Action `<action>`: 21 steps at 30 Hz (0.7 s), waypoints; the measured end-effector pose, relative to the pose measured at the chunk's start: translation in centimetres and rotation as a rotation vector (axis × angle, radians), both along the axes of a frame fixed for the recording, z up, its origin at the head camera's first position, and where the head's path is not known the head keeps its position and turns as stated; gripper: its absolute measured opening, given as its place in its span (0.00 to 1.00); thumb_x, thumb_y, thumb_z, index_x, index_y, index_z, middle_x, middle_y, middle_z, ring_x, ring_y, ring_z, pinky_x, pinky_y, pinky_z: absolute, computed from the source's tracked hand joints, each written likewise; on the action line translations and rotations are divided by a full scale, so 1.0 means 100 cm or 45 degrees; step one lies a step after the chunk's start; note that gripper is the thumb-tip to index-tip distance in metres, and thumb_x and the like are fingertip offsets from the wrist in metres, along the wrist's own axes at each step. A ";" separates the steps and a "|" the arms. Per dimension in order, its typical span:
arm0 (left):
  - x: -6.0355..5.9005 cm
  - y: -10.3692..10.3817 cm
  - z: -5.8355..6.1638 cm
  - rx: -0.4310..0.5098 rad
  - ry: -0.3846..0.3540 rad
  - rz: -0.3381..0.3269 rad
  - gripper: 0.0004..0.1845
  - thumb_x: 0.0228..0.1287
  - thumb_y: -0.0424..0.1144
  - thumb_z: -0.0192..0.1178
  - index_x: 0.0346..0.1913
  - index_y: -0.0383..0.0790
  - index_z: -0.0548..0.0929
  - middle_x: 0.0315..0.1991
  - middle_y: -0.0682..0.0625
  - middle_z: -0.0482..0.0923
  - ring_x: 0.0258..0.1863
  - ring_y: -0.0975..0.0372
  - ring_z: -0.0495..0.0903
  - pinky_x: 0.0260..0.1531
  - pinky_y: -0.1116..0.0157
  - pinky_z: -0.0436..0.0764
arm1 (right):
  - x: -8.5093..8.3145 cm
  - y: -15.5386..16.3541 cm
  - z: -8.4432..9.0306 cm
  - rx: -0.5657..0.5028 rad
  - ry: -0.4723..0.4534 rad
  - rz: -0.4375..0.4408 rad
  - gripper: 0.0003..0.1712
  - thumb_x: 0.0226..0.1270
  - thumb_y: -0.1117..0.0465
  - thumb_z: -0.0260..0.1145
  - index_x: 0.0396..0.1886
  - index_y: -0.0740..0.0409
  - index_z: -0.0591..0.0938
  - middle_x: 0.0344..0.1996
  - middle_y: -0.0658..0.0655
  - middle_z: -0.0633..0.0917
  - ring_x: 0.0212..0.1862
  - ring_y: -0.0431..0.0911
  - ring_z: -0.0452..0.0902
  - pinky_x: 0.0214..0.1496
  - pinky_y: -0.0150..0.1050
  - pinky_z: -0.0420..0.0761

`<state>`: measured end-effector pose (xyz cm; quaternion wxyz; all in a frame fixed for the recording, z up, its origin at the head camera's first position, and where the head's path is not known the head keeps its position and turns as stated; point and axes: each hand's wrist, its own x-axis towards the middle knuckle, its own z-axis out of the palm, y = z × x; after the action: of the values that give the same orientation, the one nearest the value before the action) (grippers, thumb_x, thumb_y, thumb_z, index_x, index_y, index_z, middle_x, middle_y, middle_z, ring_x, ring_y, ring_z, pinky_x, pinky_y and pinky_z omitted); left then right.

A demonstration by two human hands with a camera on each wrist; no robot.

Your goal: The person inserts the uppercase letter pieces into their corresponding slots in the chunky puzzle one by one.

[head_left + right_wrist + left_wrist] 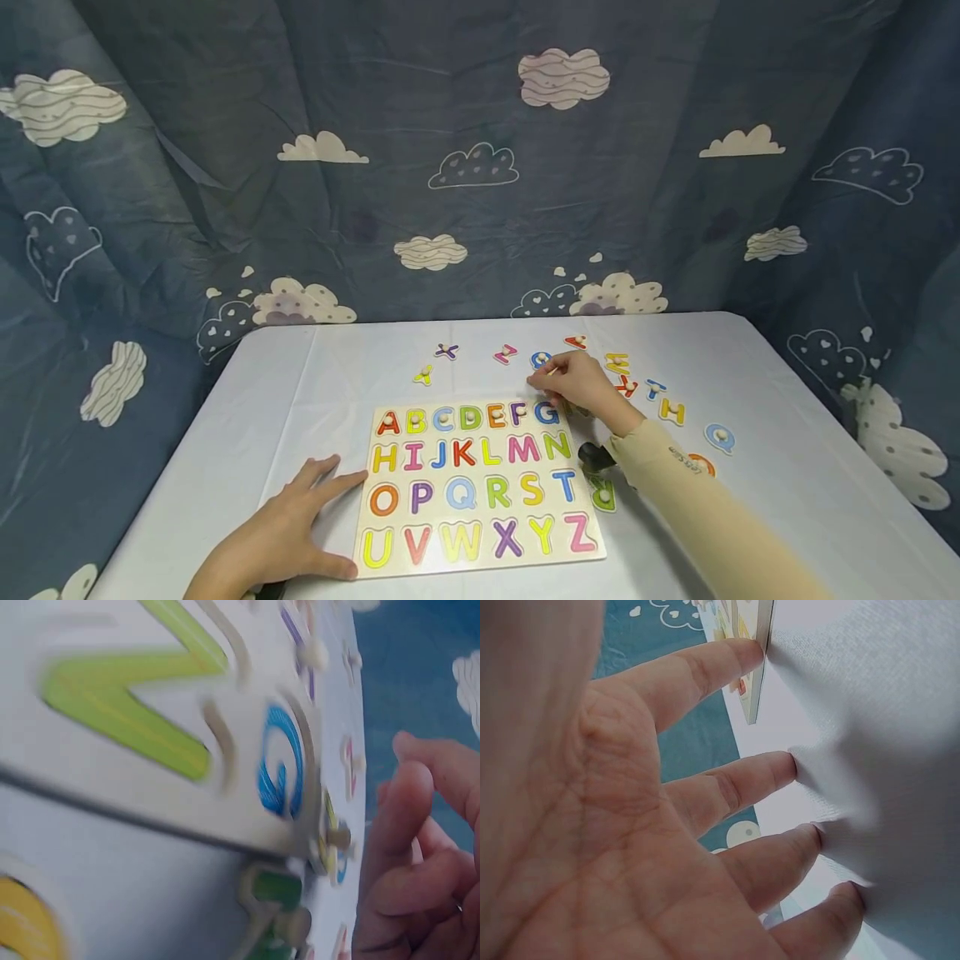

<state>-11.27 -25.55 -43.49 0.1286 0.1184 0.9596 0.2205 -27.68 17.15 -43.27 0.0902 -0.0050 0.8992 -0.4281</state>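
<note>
A wooden alphabet puzzle board lies on the white table, with knobbed letter pieces seated in the first six places of its top row. The blue G recess shows no knob. My left hand is spread at the board's left side, thumb at the lower corner and index fingertip against the edge; its other fingertips meet the cloth. Over the board's upper right corner is my right hand, fingers loosely bent and nothing visible between them. Just beyond its fingertips lies a blue round letter piece.
Behind the board lie a yellow Y piece, a purple X piece and a pink piece. Several more are scattered rightward, including a yellow H and blue Q. A green R piece sits beside the board's right edge.
</note>
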 end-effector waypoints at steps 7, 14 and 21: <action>0.001 -0.001 0.000 0.001 0.013 -0.015 0.61 0.29 0.66 0.88 0.76 0.59 0.78 0.80 0.36 0.65 0.75 0.30 0.68 0.60 0.28 0.78 | -0.028 0.007 -0.004 0.047 -0.004 -0.199 0.16 0.71 0.52 0.76 0.39 0.61 0.86 0.21 0.50 0.82 0.22 0.39 0.80 0.26 0.30 0.76; 0.000 0.000 0.000 -0.003 -0.007 -0.006 0.61 0.29 0.65 0.89 0.76 0.60 0.77 0.81 0.37 0.64 0.77 0.30 0.66 0.62 0.28 0.77 | -0.040 0.004 -0.009 0.035 -0.079 -0.308 0.16 0.69 0.55 0.78 0.34 0.61 0.83 0.18 0.50 0.82 0.20 0.39 0.76 0.24 0.31 0.73; 0.001 0.000 0.000 -0.002 -0.017 0.014 0.61 0.28 0.66 0.89 0.76 0.60 0.77 0.81 0.38 0.64 0.78 0.31 0.65 0.63 0.28 0.77 | -0.045 -0.004 -0.012 0.118 -0.096 -0.347 0.16 0.70 0.53 0.77 0.35 0.62 0.85 0.20 0.53 0.83 0.23 0.43 0.77 0.26 0.33 0.73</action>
<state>-11.15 -25.56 -43.49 0.1339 0.1115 0.9595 0.2213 -32.18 16.73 -44.47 0.0652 0.1374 0.9063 -0.3943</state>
